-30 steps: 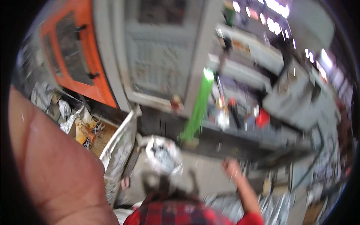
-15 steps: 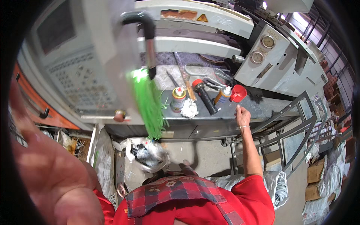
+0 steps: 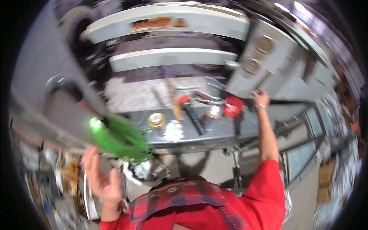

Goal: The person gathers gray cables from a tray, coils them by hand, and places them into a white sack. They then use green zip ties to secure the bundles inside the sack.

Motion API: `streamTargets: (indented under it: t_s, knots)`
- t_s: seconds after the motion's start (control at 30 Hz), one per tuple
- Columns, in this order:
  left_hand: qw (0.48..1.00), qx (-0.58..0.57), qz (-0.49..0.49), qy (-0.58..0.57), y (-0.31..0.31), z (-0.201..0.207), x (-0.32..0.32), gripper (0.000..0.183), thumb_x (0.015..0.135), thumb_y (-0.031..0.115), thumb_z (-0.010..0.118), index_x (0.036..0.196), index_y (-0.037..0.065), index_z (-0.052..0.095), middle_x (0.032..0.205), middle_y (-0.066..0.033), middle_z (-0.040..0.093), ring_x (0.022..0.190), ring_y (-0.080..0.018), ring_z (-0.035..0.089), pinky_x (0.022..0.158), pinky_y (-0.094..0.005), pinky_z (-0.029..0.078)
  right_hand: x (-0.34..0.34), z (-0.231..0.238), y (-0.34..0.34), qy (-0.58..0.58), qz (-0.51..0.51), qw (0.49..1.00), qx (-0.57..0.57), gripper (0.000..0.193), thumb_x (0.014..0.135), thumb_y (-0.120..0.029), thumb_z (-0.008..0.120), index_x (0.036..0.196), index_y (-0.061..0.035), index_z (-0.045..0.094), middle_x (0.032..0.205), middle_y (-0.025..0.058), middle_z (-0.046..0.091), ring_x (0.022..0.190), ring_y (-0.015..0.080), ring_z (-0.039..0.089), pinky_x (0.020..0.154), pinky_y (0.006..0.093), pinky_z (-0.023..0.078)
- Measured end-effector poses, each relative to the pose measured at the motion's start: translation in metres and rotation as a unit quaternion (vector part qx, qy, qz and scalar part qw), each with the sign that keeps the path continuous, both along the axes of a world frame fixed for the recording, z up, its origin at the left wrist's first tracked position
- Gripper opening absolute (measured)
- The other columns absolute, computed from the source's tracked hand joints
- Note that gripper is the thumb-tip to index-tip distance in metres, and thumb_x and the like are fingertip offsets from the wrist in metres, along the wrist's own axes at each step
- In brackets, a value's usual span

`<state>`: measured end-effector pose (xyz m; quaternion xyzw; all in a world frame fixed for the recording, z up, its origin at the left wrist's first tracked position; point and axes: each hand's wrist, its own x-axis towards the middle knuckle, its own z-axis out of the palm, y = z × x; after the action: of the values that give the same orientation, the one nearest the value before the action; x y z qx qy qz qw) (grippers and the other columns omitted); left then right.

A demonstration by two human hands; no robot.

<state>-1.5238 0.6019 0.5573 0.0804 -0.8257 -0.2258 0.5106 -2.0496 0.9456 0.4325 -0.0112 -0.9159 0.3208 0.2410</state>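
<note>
My left hand (image 3: 101,180) is raised at the lower left, palm toward me and fingers apart. It sits just under a blurred bright green plastic piece (image 3: 119,138) that hangs off the machine's front. My right hand (image 3: 260,99) reaches out on a straight arm in a red sleeve. Its fingers rest on the lower corner of a grey machine housing (image 3: 268,65), beside a red cap (image 3: 233,107); blur hides whether they grip it. A dark shelf (image 3: 249,124) between the hands carries the cap, a spray can (image 3: 212,112), a round tin (image 3: 156,119) and a white rag (image 3: 174,130).
Dark hand tools (image 3: 193,117) lie across the shelf. Pale grey machine covers (image 3: 172,57) run behind it. A metal frame (image 3: 303,153) stands at the right, with cardboard boxes (image 3: 326,176) beyond. Crumpled plastic and clutter (image 3: 142,170) sit on the floor at the lower left.
The view swung down and to the right along the machine. My left hand dropped away from the camera to just below the green piece. My right hand moved from the red cap to the grey housing.
</note>
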Motion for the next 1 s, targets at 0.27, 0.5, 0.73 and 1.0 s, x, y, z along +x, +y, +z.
streamTargets:
  t_s: [0.27, 0.5, 0.73, 1.0]
  knots:
    - [0.992, -0.016, 0.117, 0.053, -0.009, -0.006, 0.001, 0.044, 0.066, 0.0, 0.067, 0.11, -0.001, 0.059, 0.108, -0.0159, 0.058, 0.102, -0.0325, 0.052, 0.09, -0.0408, 0.04, -0.039, -0.063, 0.049, 0.052, 0.082, 0.994, 0.043, 0.024, 0.083, -0.025, 0.06, 0.079, -0.0007, 0.057, 0.069, 0.0137, 0.062, 0.058, 0.0283, 0.057, 0.059, 0.0398, 0.048]
    - [0.98, 0.055, 0.179, 0.069, -0.049, -0.031, 0.038, 0.039, 0.068, -0.002, 0.065, 0.107, 0.0, 0.061, 0.089, -0.0098, 0.059, 0.084, -0.0239, 0.051, 0.079, -0.0343, 0.041, 0.193, 0.031, -0.059, -0.074, 0.378, 0.854, -0.35, 0.021, 0.092, -0.017, 0.051, 0.1, 0.001, 0.056, 0.085, 0.0031, 0.055, 0.073, 0.0089, 0.052, 0.066, 0.023, 0.047]
    - [0.995, 0.103, 0.009, 0.012, -0.078, -0.052, 0.053, 0.039, 0.067, -0.004, 0.065, 0.106, 0.0, 0.061, 0.091, -0.0118, 0.06, 0.09, -0.0272, 0.053, 0.082, -0.0344, 0.043, 0.395, 0.086, -0.249, -0.063, 0.438, 0.857, -0.265, 0.012, 0.082, -0.008, 0.062, 0.091, -0.0013, 0.066, 0.072, -0.0042, 0.057, 0.06, 0.0023, 0.044, 0.053, 0.0186, 0.036]
    - [0.987, 0.087, -0.125, -0.053, -0.09, -0.06, 0.113, 0.042, 0.063, -0.006, 0.067, 0.103, 0.001, 0.062, 0.094, -0.0132, 0.06, 0.09, -0.0292, 0.055, 0.083, -0.0356, 0.044, 0.446, 0.098, -0.342, -0.036, 0.394, 0.872, -0.289, 0.013, 0.076, -0.01, 0.069, 0.079, 0.0031, 0.066, 0.06, -0.005, 0.051, 0.054, 0.0012, 0.04, 0.048, 0.0187, 0.033]
